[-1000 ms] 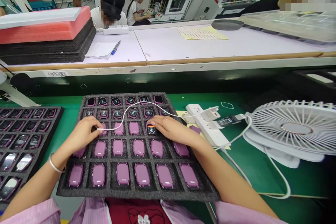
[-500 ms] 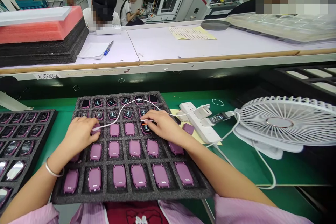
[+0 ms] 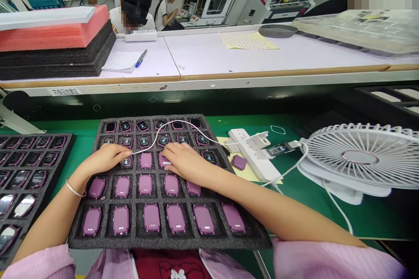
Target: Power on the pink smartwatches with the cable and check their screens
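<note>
Before me lies a black foam tray of purple smartwatches, the far rows face up and the near rows back up. My left hand is closed at the left, its fingertips pinching the end of a white charging cable. Just under those fingers, a smartwatch lies face up with a lit screen. My right hand is closed over a back-up smartwatch in the same row. A small white piece shows at its fingers, partly hidden. The cable arcs over the far rows toward a power strip.
A second foam tray of watches sits left. Beyond the power strip stands a white fan. One loose purple watch lies on yellow paper. A raised white shelf spans the back, with foam stacks. People sit beyond it.
My right hand has moved left from a lit watch to a back-up one. By my left hand, the watch now lies face up in its slot, and the fingers hold the cable end above it.
</note>
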The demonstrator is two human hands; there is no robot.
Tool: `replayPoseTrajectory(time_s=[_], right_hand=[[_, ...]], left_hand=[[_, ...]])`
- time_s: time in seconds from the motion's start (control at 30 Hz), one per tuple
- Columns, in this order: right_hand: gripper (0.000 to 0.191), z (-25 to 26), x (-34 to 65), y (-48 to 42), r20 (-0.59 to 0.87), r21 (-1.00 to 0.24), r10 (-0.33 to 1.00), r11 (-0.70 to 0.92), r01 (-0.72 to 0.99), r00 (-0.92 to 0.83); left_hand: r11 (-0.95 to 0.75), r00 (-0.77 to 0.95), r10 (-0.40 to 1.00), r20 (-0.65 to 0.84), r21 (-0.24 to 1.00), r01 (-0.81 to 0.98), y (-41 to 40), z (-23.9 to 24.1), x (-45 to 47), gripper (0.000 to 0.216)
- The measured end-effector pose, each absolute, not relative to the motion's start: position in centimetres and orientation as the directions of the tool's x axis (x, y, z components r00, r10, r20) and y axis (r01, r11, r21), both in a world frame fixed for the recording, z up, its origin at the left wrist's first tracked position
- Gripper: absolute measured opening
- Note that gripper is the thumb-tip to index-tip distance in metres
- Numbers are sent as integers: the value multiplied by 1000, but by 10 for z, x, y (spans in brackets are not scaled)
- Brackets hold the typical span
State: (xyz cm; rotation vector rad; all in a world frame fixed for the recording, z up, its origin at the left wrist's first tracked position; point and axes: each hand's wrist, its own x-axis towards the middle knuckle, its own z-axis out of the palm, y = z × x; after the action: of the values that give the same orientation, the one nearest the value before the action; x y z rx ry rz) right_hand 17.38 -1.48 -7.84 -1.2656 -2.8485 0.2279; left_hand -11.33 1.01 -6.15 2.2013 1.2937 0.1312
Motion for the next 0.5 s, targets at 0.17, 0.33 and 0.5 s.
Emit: replayPoseTrajectory(time_s=[0.17, 0.33, 0.5], right_hand=[[17, -66, 177, -2, -33, -398, 732, 615, 681, -681], [31, -72, 197, 15, -92, -770, 731, 378, 514, -676], [36, -86, 195, 17, -59, -740, 723, 431, 516, -689]], left_hand=[[-376, 540, 817, -202, 523, 765, 14, -67, -120, 53], [-365, 523, 833, -180, 531, 765, 13, -76, -123, 54], [-377, 520, 839, -160, 520, 767, 12, -82, -124, 53]])
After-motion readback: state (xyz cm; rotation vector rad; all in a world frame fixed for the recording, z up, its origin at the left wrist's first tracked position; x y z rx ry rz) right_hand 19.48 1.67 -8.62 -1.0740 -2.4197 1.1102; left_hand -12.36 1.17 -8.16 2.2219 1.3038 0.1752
